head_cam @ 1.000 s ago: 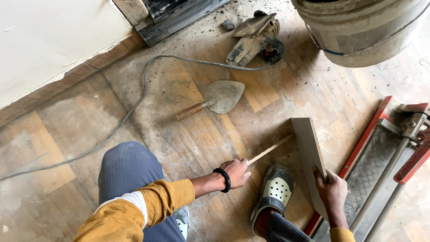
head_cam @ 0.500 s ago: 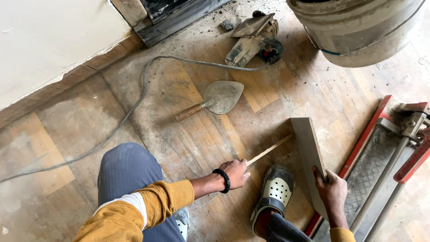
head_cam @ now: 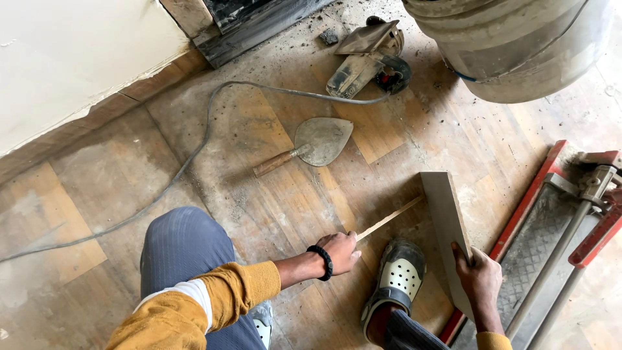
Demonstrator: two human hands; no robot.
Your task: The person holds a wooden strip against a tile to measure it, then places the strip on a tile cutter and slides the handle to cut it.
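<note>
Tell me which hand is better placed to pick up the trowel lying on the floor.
The left hand, probably. It holds only a thin wooden stick and lies nearer the trowel, with open floor between. The right hand grips the upright tile by the tile cutter, farther away.

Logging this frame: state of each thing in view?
Left hand: gripping thin wooden stick.
Right hand: holding tile on edge.
Trowel: flat on floor, untouched.
Angle grinder: lying down, cable trailing.
Tile cutter: on floor, idle.
Bucket: upright.
</note>
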